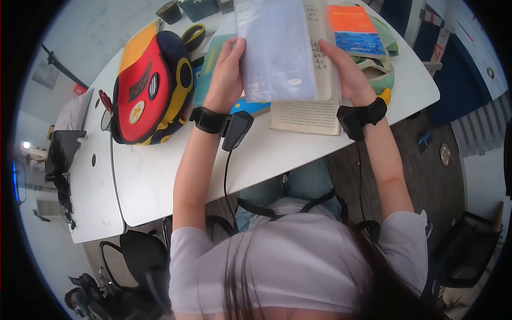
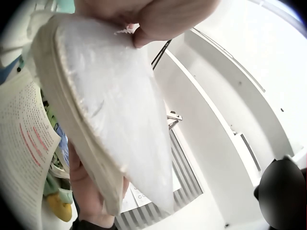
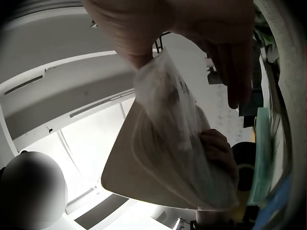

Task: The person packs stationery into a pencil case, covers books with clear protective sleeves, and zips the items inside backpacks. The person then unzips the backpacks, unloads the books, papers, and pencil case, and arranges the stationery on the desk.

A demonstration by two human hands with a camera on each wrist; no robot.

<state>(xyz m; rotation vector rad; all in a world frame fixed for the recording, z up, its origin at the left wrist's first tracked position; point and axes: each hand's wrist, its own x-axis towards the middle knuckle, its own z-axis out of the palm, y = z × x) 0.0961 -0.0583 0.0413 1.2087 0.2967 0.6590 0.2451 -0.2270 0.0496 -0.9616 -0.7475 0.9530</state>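
A book in a clear, bluish plastic cover is held up above the table between both hands. The left hand grips its left edge, thumb on the cover. At its right side the right hand has its thumb against the handwritten pages. In the left wrist view the cover hangs away from the thick page block. The right wrist view shows the plastic by the right thumb, the other fingers extended. Beneath lies a printed sheet.
A red, yellow and navy bag stands left on the white table. An orange and blue book lies on a green pouch at the right. A teal folder and a dark pot are farther back.
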